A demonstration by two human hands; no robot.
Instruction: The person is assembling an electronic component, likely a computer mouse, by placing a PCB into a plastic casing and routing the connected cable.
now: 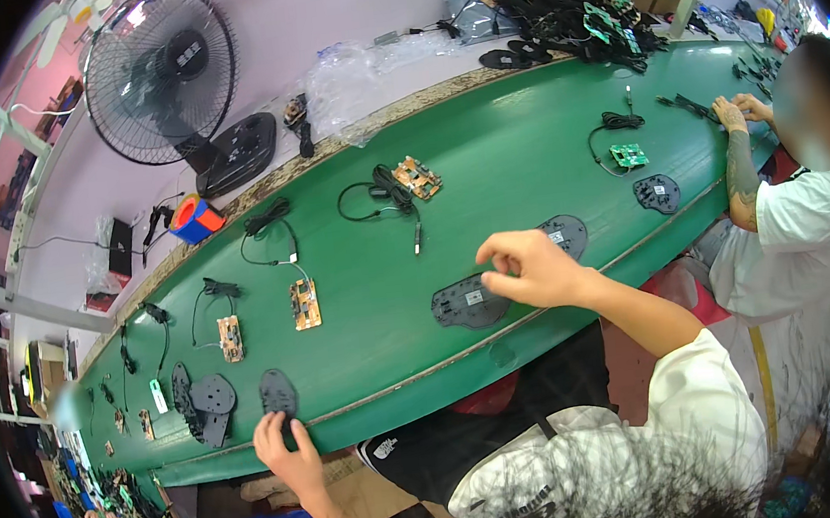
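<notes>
Left fingers (268,431), parted, touch a dark shell (277,390); right fingers (511,243) curl.

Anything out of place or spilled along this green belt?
Yes: the tangled heap of cables and boards spills over the far edge of the green belt, looking untidy beside the separately laid circuit boards. No damage is evident.

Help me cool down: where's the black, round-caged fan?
In the head view, the black, round-caged fan stands upper left, beyond the green worktop, left of the clear plastic.
</notes>
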